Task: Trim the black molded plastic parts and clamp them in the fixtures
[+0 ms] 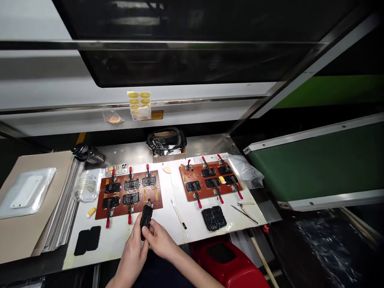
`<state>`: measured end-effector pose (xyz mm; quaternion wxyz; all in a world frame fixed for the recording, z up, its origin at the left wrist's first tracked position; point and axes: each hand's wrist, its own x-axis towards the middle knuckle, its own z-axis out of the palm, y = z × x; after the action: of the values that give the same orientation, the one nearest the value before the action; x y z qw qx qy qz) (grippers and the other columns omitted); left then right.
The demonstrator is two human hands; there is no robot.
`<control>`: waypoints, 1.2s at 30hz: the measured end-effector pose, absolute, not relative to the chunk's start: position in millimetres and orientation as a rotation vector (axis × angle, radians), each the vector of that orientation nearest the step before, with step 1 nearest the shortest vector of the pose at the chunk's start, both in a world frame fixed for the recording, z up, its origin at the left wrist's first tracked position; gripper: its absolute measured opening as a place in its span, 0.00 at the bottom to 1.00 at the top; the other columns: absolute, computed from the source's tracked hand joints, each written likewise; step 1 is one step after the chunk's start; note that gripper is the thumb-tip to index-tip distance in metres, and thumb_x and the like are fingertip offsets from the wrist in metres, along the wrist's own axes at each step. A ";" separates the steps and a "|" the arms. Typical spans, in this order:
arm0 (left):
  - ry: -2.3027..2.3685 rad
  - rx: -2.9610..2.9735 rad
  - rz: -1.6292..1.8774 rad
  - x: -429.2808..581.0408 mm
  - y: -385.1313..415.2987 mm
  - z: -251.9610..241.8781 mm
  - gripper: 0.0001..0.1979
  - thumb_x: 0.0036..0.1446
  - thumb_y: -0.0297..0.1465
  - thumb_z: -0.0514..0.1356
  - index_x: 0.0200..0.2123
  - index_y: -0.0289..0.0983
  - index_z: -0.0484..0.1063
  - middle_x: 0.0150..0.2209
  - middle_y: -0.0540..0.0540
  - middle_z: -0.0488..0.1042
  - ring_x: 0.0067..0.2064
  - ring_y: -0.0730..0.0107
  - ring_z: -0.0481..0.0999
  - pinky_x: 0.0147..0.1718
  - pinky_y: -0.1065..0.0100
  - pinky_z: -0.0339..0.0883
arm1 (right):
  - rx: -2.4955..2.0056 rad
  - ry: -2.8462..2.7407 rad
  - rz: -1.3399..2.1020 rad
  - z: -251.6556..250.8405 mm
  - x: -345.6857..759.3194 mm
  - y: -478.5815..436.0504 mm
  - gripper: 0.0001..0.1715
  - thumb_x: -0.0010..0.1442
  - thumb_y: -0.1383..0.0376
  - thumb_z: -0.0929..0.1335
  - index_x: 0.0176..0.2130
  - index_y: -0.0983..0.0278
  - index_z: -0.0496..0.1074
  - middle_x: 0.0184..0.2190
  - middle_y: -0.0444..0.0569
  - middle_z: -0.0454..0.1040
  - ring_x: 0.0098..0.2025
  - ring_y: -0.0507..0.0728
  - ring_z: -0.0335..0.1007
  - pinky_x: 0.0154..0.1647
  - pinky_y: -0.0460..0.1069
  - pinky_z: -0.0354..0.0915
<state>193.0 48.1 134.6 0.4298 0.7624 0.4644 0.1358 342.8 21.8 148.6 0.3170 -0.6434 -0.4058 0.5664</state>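
Observation:
Both of my hands hold one small black rectangular part (146, 219) upright over the white sheet, just in front of the left red fixture board (129, 193). My left hand (134, 249) grips its lower left side with the thumb on it. My right hand (160, 241) wraps it from the right, fingers closed. The left board carries several black parts under red-handled clamps. A second red fixture board (210, 181) with more clamped black parts lies to the right, out of reach of either hand.
Two flat black pieces (87, 240) lie at the front left. A stack of black parts (214, 218) sits at the front right, with tweezers (243, 213) beside it and a thin blade tool (179, 214) in the middle. A green conveyor belt (315, 164) runs on the right.

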 end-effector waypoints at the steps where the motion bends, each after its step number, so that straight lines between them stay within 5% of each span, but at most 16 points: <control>1: 1.159 1.902 0.340 193.7 44.8 136.2 0.36 0.65 0.32 0.49 0.71 0.46 0.35 0.69 0.40 0.55 0.68 0.57 0.60 0.63 0.50 0.62 | -1.656 -1.046 1.503 148.1 344.0 19.3 0.29 0.66 0.42 0.61 0.45 0.63 0.71 0.30 0.46 0.72 0.30 0.54 0.66 0.30 0.46 0.59; 10: 1.188 1.897 0.373 186.4 46.9 144.3 0.36 0.67 0.33 0.48 0.72 0.45 0.31 0.69 0.38 0.55 0.68 0.55 0.59 0.63 0.49 0.62 | -1.591 -0.883 1.538 155.0 333.3 29.1 0.33 0.63 0.38 0.60 0.40 0.64 0.72 0.29 0.46 0.71 0.29 0.54 0.64 0.30 0.46 0.61; 18: 1.137 1.815 0.300 173.0 71.7 159.6 0.34 0.68 0.31 0.44 0.72 0.39 0.31 0.71 0.34 0.51 0.69 0.56 0.57 0.65 0.50 0.57 | -1.711 -0.923 1.776 145.3 314.6 52.0 0.41 0.63 0.33 0.53 0.43 0.65 0.66 0.20 0.38 0.60 0.18 0.49 0.53 0.18 0.44 0.54; 22: 1.069 1.726 0.220 156.1 97.1 161.9 0.35 0.64 0.28 0.48 0.71 0.35 0.38 0.70 0.33 0.54 0.69 0.55 0.58 0.65 0.52 0.55 | -1.928 -1.090 1.594 157.9 311.7 65.9 0.37 0.61 0.35 0.59 0.35 0.65 0.69 0.23 0.48 0.69 0.26 0.58 0.67 0.29 0.51 0.63; 24: 1.057 1.567 0.088 142.6 113.3 163.6 0.39 0.58 0.26 0.52 0.71 0.34 0.41 0.66 0.32 0.61 0.60 0.54 0.71 0.58 0.56 0.64 | -2.146 -1.342 1.279 168.9 311.3 73.7 0.33 0.57 0.38 0.67 0.38 0.66 0.70 0.31 0.56 0.73 0.36 0.65 0.72 0.37 0.54 0.64; 26: 1.020 1.317 -0.073 128.4 130.1 166.2 0.44 0.53 0.25 0.54 0.71 0.35 0.40 0.56 0.34 0.73 0.41 0.61 0.81 0.41 0.64 0.72 | -2.133 -1.765 0.959 177.7 308.4 79.5 0.29 0.57 0.43 0.70 0.45 0.64 0.70 0.40 0.57 0.75 0.42 0.67 0.72 0.41 0.55 0.65; 29: 0.901 0.949 -0.253 110.6 153.5 169.0 0.51 0.45 0.23 0.55 0.71 0.32 0.37 0.31 0.47 0.78 0.20 0.74 0.72 0.22 0.74 0.61 | -1.693 -2.301 0.817 181.2 296.8 82.1 0.15 0.67 0.53 0.63 0.42 0.61 0.70 0.41 0.51 0.76 0.39 0.59 0.73 0.38 0.49 0.64; 31: 0.781 0.824 -0.305 101.4 166.6 169.7 0.53 0.39 0.22 0.56 0.71 0.33 0.42 0.25 0.51 0.75 0.19 0.76 0.68 0.19 0.76 0.57 | -1.552 -2.362 0.843 179.4 287.2 83.8 0.15 0.68 0.59 0.60 0.37 0.62 0.71 0.36 0.48 0.77 0.32 0.55 0.72 0.33 0.47 0.62; 36: 0.576 0.794 -0.381 81.7 188.3 176.2 0.42 0.37 0.22 0.59 0.61 0.43 0.66 0.32 0.51 0.76 0.21 0.78 0.67 0.22 0.76 0.60 | -1.888 -1.558 0.924 185.2 312.7 138.8 0.25 0.68 0.59 0.57 0.23 0.62 0.67 0.23 0.45 0.73 0.27 0.53 0.69 0.31 0.45 0.61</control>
<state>81.7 188.3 176.2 0.8647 0.3789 0.2750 -0.1819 312.7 138.8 185.2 0.2596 -0.6967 -0.5752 0.3410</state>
